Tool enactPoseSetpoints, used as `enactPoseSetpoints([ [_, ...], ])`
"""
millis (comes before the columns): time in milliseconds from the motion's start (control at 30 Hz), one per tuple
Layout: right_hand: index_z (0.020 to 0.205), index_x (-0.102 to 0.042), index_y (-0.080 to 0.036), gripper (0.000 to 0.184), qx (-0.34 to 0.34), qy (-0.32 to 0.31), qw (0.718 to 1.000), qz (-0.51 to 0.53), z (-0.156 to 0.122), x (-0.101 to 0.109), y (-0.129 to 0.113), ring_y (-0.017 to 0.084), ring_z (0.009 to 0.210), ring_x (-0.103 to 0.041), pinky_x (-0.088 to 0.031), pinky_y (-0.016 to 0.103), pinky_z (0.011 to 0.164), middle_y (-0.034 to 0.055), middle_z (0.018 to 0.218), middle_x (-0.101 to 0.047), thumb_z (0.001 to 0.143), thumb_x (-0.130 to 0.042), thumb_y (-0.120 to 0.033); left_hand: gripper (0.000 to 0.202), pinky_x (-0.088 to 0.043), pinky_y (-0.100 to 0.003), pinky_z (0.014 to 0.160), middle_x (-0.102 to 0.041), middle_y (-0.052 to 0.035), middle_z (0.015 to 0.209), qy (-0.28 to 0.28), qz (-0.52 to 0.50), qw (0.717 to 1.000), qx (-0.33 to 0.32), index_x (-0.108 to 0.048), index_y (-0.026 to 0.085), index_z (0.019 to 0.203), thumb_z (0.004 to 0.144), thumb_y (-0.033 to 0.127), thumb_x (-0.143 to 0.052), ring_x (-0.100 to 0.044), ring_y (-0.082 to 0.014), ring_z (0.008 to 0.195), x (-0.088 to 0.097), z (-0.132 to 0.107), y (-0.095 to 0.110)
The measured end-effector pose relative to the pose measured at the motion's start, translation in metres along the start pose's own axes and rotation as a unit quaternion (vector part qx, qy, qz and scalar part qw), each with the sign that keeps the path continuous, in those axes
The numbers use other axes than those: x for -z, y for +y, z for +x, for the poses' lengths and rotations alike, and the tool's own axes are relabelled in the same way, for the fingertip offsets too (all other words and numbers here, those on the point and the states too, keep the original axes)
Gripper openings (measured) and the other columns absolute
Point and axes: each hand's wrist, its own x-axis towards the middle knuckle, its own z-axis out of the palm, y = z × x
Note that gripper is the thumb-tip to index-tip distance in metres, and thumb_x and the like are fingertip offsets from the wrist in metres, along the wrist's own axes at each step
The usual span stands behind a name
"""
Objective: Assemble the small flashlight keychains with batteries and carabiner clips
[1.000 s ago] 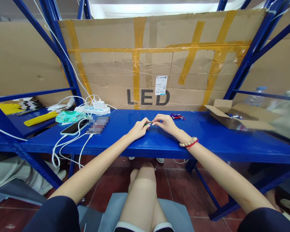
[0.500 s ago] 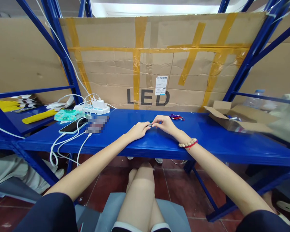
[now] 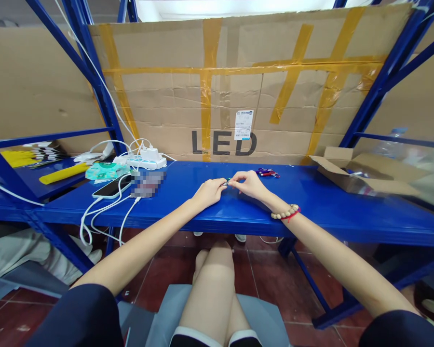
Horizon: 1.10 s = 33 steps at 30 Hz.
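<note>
My left hand point(image 3: 209, 192) and my right hand point(image 3: 250, 183) meet over the middle of the blue metal shelf point(image 3: 311, 205). Both pinch the ends of a small thin green and silver object point(image 3: 226, 182) held between their fingertips just above the shelf. A beaded bracelet with a red cord point(image 3: 286, 213) is on my right wrist. Just behind my right hand lies a small heap of red and purple pieces point(image 3: 266, 172).
A white power strip point(image 3: 142, 161) with chargers and cables, a phone point(image 3: 112, 186) and a teal packet point(image 3: 106, 171) sit at the left. An open cardboard box point(image 3: 350, 172) stands at the right. A taped cardboard sheet marked LED point(image 3: 238, 91) backs the shelf.
My hands stay together on the small object, which the fingers now cover more. The view has shifted slightly.
</note>
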Motion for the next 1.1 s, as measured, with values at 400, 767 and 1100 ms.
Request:
enactPoseSetpoints([
  [400,0.063,-0.067,-0.012,0.035,-0.149,-0.039,0.980,0.123,0.002,-0.003,0.000,0.006,0.043,-0.048,-0.040,0.017,0.036,0.0019,0.055,-0.061,0.057,-0.073,-0.046,0.020,-0.045,-0.029,0.080,-0.065,-0.0070,0.095,0.012,0.000,1.000,0.007,-0.058,0.019,0.094,0.087,0.021,-0.039,-0.060,-0.0202,0.090,0.000,0.001,0.002],
  [767,0.068,-0.069,-0.014,0.037,-0.060,0.006,0.998,-0.032,0.007,-0.003,0.006,0.009,0.042,-0.050,-0.038,0.021,0.043,0.0011,0.053,-0.061,0.064,-0.068,-0.051,0.022,-0.046,-0.028,0.073,-0.065,-0.0062,0.098,0.006,0.018,0.997,0.069,-0.056,0.021,0.095,0.089,0.022,-0.035,-0.060,-0.0209,0.089,0.001,0.001,0.008],
  [1100,0.080,-0.072,-0.022,0.018,0.232,0.052,0.943,-0.231,0.002,0.007,0.001,0.010,0.070,-0.060,-0.041,0.019,0.060,0.0018,0.087,-0.066,0.082,-0.058,-0.033,0.024,-0.042,-0.023,0.067,-0.063,0.0001,0.074,-0.011,-0.117,0.992,0.050,-0.059,0.019,0.092,0.089,0.026,-0.037,-0.057,-0.0143,0.071,-0.001,0.005,-0.004],
])
